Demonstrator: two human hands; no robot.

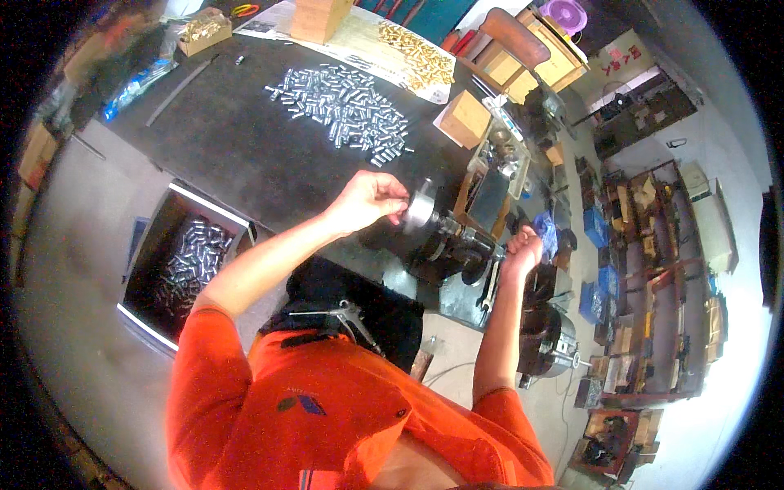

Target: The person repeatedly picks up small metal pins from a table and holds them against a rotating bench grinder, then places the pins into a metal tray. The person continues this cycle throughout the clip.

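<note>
A small bench machine (457, 249) with a round, shiny metal chuck (420, 211) at its left end stands at the table's front edge. My left hand (371, 198) is at the chuck's left side, thumb and fingertips pinched together. Whatever they hold is too small or hidden to name. At the machine's right end my right hand (523, 247) is closed in a fist beside a metal rod. What lies inside that fist is hidden. Many small silver metal cylinders (347, 110) lie loose on the dark tabletop (220, 143) beyond my left hand.
An open box (147, 273) of similar metal pieces stands to the left. Brass-coloured pieces (416, 57) lie on paper at the back, near wooden blocks (465, 119). An air blow gun (351, 317) rests by my lap. A wrench (490, 287) and shelves (653, 286) are right.
</note>
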